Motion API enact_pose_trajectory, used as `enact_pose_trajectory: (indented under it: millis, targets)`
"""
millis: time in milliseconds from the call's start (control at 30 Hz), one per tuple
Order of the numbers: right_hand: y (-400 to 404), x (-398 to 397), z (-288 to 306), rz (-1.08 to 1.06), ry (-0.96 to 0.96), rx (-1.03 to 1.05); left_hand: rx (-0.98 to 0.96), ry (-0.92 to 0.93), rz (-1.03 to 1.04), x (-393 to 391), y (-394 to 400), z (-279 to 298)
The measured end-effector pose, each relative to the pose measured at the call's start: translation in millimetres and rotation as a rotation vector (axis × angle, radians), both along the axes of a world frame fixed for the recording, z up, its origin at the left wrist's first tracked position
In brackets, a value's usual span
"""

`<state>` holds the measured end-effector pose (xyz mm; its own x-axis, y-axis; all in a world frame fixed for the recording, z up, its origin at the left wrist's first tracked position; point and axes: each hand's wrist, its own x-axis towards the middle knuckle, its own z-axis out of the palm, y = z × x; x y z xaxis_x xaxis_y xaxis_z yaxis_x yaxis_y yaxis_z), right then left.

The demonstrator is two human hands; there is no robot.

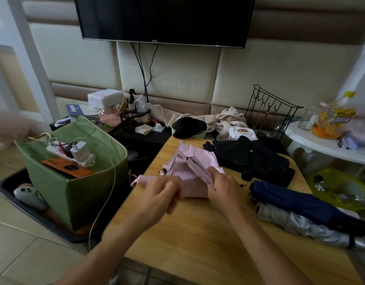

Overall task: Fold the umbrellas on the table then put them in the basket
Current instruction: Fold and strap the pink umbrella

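A pink umbrella lies half collapsed on the wooden table, its canopy loose. My right hand pinches a gathered pink panel near the middle. My left hand, blurred, holds the umbrella at its handle end on the left. A black umbrella lies spread out behind. A navy umbrella and a silver umbrella lie rolled at the right. The green fabric basket stands on the floor at the left.
In the basket lie a power strip with chargers and an orange book. A cable hangs over its rim. Behind the table are a black wire rack, towels and a wipes box. A white side table stands right.
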<state>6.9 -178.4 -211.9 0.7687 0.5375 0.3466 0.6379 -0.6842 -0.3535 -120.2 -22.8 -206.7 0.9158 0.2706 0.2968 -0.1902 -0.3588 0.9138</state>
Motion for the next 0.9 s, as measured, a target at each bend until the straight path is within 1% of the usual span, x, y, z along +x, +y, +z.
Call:
enact_pose_trajectory:
  millis: [33, 67, 100, 133, 167, 200, 233, 333, 400, 467, 600, 733, 800, 900]
  targets:
    - [2, 0, -2, -0.010, 0.005, 0.011, -0.131, 0.256, -0.109, 0, -5, -3]
    - [3, 0, -4, -0.008, 0.011, 0.031, -0.266, 0.488, -0.152, 2, -8, -10]
    - [5, 0, -6, 0.004, 0.028, 0.055, -0.427, 0.641, -0.136, 7, -10, -18]
    - [5, 2, -7, 0.030, 0.045, 0.091, -0.615, 0.710, -0.075, 12, -9, -26]
    - [5, 3, -9, 0.061, 0.066, 0.142, -0.805, 0.704, 0.002, 18, -5, -33]
    - [5, 5, -11, 0.101, 0.099, 0.210, -0.969, 0.650, 0.081, 24, 1, -37]
    - [5, 6, -13, 0.145, 0.162, 0.284, -1.090, 0.585, 0.142, 29, 8, -39]
    - [5, 5, -16, 0.271, 0.413, 0.459, -1.332, 0.458, 0.214, 39, 25, -37]
    - [3, 2, -19, 0.301, 0.527, 0.520, -1.384, 0.421, 0.204, 40, 29, -36]
    - [0, -1, -18, 0.325, 0.579, 0.533, -1.341, 0.394, 0.196, 39, 25, -33]
    - [-7, -2, -14, 0.388, 0.551, 0.464, -1.212, 0.376, 0.240, 39, 15, -25]
    - [-15, -3, -6, 0.390, 0.519, 0.447, -1.195, 0.356, 0.239, 41, 18, -25]
    - [-19, -2, -1, 0.411, 0.513, 0.377, -1.196, 0.322, 0.176, 42, 23, -29]
    - [-22, -4, 3, 0.493, 0.505, 0.167, -1.170, 0.246, 0.043, 44, 28, -36]
